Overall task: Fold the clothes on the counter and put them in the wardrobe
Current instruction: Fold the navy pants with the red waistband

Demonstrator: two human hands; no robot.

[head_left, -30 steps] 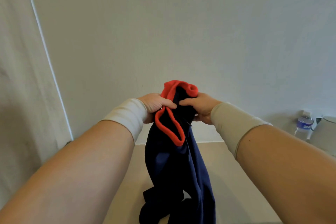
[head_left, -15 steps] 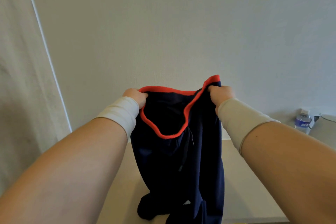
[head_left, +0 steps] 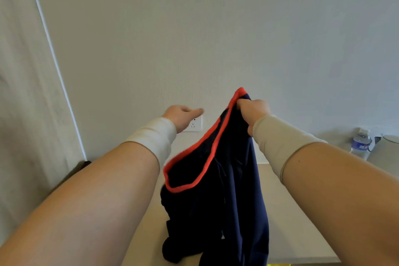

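The right hand [head_left: 251,112] grips the red waistband of the navy trousers [head_left: 226,190], which hang limp over the desk [head_left: 287,218], while the left hand [head_left: 182,115] is free with loose fingers; soft, light fabric, best retaken at the waistband's sagging left corner.

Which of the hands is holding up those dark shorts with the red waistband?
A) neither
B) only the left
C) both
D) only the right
D: the right hand grips the red waistband of the shorts, while the left hand is open and off them.
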